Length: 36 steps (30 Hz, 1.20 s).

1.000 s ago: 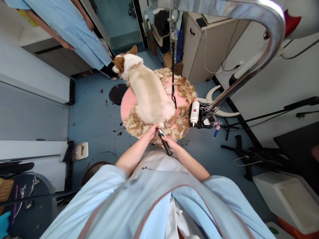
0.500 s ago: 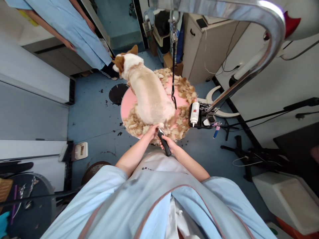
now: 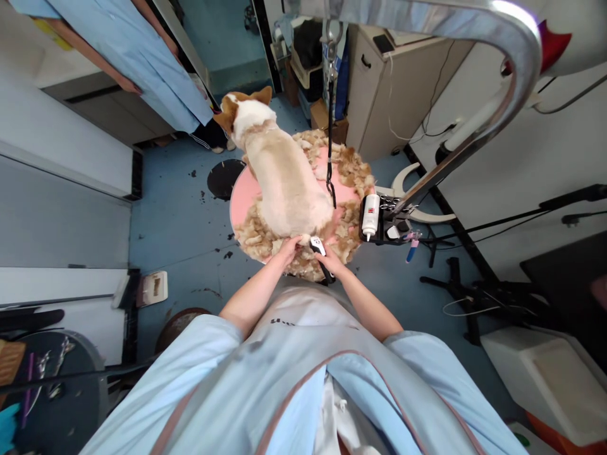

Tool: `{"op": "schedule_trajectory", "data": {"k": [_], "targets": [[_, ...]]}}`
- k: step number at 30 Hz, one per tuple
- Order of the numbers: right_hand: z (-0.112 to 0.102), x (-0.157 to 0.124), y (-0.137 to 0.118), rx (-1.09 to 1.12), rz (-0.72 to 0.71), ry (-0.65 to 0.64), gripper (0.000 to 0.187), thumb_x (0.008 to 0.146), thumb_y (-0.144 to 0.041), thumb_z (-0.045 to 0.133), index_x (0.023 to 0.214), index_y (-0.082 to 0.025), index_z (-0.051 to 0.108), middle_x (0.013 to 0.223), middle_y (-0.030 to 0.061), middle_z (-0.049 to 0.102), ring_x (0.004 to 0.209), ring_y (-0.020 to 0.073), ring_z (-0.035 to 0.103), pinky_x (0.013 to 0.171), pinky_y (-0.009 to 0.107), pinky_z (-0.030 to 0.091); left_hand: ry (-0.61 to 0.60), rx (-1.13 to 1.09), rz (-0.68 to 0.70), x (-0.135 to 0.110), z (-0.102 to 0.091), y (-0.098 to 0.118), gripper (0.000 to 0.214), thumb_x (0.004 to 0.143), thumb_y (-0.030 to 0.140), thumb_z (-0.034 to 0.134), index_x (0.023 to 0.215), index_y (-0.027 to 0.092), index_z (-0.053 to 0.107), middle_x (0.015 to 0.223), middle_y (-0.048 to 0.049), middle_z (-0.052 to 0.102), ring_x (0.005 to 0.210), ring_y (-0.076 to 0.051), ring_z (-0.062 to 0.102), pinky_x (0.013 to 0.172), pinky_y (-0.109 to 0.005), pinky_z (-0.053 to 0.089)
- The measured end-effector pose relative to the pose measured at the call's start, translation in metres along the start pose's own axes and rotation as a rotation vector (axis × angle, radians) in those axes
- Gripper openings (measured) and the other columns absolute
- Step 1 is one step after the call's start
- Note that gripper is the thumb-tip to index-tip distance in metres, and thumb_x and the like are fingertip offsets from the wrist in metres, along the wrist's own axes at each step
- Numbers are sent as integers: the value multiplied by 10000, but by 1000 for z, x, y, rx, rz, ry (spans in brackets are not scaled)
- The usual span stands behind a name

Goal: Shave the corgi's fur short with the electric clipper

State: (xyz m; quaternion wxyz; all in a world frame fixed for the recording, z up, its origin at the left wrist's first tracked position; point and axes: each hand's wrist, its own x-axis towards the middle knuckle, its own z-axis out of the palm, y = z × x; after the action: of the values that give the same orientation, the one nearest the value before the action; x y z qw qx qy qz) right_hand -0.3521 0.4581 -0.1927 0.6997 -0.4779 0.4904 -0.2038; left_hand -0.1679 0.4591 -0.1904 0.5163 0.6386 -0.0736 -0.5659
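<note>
A white and tan dog (image 3: pixel 287 180) with a closely shorn back sits on a round pink table (image 3: pixel 241 196), facing away from me. Clumps of cut fur (image 3: pixel 253 232) surround it. At its rear, my left hand (image 3: pixel 290 246) is closed on a short pale tuft, which looks like its tail; the fingers partly cover it. My right hand (image 3: pixel 333 262) grips a black hair clipper (image 3: pixel 317 246) with a light upper face. The clipper's head is right beside the tuft; whether the blade touches it I cannot tell.
A metal grooming arm (image 3: pixel 516 76) arches overhead, with a black strap (image 3: pixel 330 126) hanging beside the dog. Right of the table, a tool tray (image 3: pixel 379 237) bears a white bottle (image 3: pixel 370 215). Another person in a blue gown (image 3: pixel 142 63) stands at the far left.
My right hand and the clipper have moved right and slightly forward, and the clipper has rolled to show its light face. The dog's head has turned slightly right. My left hand stays put.
</note>
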Motion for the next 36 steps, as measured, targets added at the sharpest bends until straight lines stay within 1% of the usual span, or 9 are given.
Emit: {"op": "schedule_trajectory", "data": {"k": [2, 4, 9, 12, 15, 20, 24, 27, 36], "targets": [[-8, -3, 7, -172, -54, -7, 322, 706, -288, 749, 1003, -217, 647, 821, -18, 685, 796, 189, 645, 829, 362, 556, 2, -3, -12, 0, 0, 1, 139, 624, 209, 757, 702, 135, 669, 617, -14, 655, 548, -102, 551, 509, -208, 401], [-10, -5, 11, -312, -97, -3, 349, 699, -280, 759, 1028, -217, 663, 904, 2, 711, 878, 214, 655, 910, 404, 535, -2, -6, -23, 0, 0, 1, 133, 633, 213, 756, 698, 135, 671, 608, -12, 650, 530, -95, 536, 491, -202, 386], [-5, 0, 3, -440, -176, 24, 471, 744, -326, 761, 1191, -245, 639, 1074, 53, 726, 978, 266, 669, 947, 449, 515, -4, -4, -30, 2, 0, 0, 145, 644, 228, 759, 687, 135, 656, 622, -12, 647, 542, -95, 550, 526, -212, 414], [-4, 2, -4, -479, -215, 45, 487, 732, -327, 788, 1191, -255, 641, 1070, 62, 730, 994, 288, 674, 935, 445, 518, 7, 7, -21, 3, 0, 1, 184, 629, 237, 786, 683, 145, 636, 631, -6, 643, 549, -99, 558, 542, -222, 420], [-4, 2, -6, -497, -221, 61, 481, 735, -321, 789, 1188, -252, 643, 1058, 67, 732, 1015, 301, 674, 934, 442, 517, 10, 19, -8, 4, 0, 1, 213, 616, 249, 806, 690, 150, 632, 643, -9, 650, 558, -109, 573, 554, -231, 431], [-3, 2, -6, -454, -253, 60, 503, 719, -310, 797, 1196, -260, 646, 1067, 65, 732, 1044, 308, 663, 947, 438, 510, 16, 39, 13, 6, -1, 0, 216, 619, 259, 814, 680, 155, 634, 629, -17, 652, 558, -124, 583, 534, -235, 432], [-4, 2, -5, -457, -241, 48, 526, 723, -327, 794, 1219, -255, 636, 1084, 68, 731, 1046, 313, 662, 961, 454, 502, 23, 51, 31, 6, -1, -1, 207, 618, 251, 817, 665, 155, 640, 630, -22, 660, 559, -125, 581, 511, -227, 419], [-4, 2, -3, -442, -237, 40, 531, 727, -341, 792, 1227, -260, 632, 1100, 62, 729, 1054, 310, 659, 973, 460, 498, 19, 57, 43, 5, -1, -1, 200, 619, 249, 820, 681, 163, 650, 660, -29, 676, 597, -143, 607, 530, -237, 440], [-3, 0, -3, -564, -205, 37, 542, 791, -343, 742, 1305, -260, 591, 1164, 90, 719, 1073, 328, 672, 960, 477, 517, 35, 93, 62, 3, 1, -2, 201, 634, 249, 825, 729, 180, 663, 688, -44, 678, 681, -187, 644, 591, -270, 474]]}}
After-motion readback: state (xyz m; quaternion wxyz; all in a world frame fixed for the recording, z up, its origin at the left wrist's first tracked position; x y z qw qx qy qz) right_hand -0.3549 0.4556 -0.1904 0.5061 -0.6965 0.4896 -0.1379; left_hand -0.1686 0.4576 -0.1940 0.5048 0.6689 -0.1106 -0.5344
